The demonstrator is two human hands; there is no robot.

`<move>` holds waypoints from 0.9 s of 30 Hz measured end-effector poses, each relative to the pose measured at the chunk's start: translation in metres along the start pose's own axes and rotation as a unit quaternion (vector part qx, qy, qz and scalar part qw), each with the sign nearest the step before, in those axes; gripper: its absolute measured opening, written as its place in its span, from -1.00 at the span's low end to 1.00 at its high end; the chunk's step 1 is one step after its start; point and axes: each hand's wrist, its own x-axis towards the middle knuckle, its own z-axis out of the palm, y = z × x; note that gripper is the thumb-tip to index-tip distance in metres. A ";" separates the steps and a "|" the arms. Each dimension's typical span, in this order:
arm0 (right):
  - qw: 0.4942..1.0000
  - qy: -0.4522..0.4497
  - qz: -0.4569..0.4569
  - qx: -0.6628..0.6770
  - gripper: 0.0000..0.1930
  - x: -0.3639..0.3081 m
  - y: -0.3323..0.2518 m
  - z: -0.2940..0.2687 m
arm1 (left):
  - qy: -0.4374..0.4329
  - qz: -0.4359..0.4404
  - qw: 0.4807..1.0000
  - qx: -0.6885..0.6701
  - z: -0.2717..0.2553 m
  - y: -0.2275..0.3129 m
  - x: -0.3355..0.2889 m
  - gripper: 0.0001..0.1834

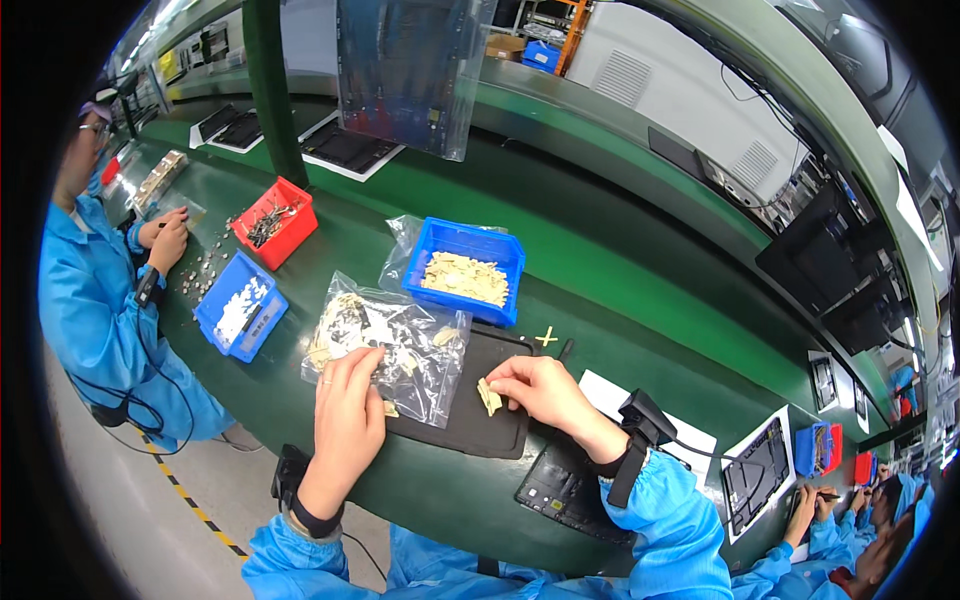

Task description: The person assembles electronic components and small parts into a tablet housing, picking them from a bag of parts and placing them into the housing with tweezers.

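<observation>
My right hand [545, 390] pinches a small bunch of pale yellow strips [489, 397] between thumb and fingertips, just above a dark rectangular mat [490, 436]. At the near edge of a clear plastic bag [430, 380], my left hand [349, 412] rests with its fingers stretched out over the film. More pale yellow pieces lie inside the bag, toward its left side. One more yellow piece [391, 409] shows beside my left thumb. Behind the bag stands a blue bin [515, 262] partly filled with similar yellow strips.
A red bin [305, 215] of dark metal parts and a blue bin [245, 345] of white pieces stand left, near a co-worker [90, 270]. A yellow cross-shaped piece [547, 337], white sheet [610, 395] and black panel [565, 490] lie right. A clear-wrapped panel [410, 75] hangs ahead.
</observation>
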 end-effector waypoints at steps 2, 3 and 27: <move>1.000 0.007 -0.006 -0.006 -0.82 -0.004 0.002 -0.001 | -0.009 0.026 0.999 -0.035 -0.001 0.020 0.004 -0.70; 1.000 0.012 -0.013 -0.012 -0.82 -0.005 0.003 -0.001 | -0.018 0.050 0.996 -0.069 0.000 0.030 0.006 -0.70; 0.925 -0.020 0.095 0.366 -0.85 -0.038 0.003 -0.036 | -0.066 0.080 0.980 -0.167 0.053 0.060 0.029 -0.75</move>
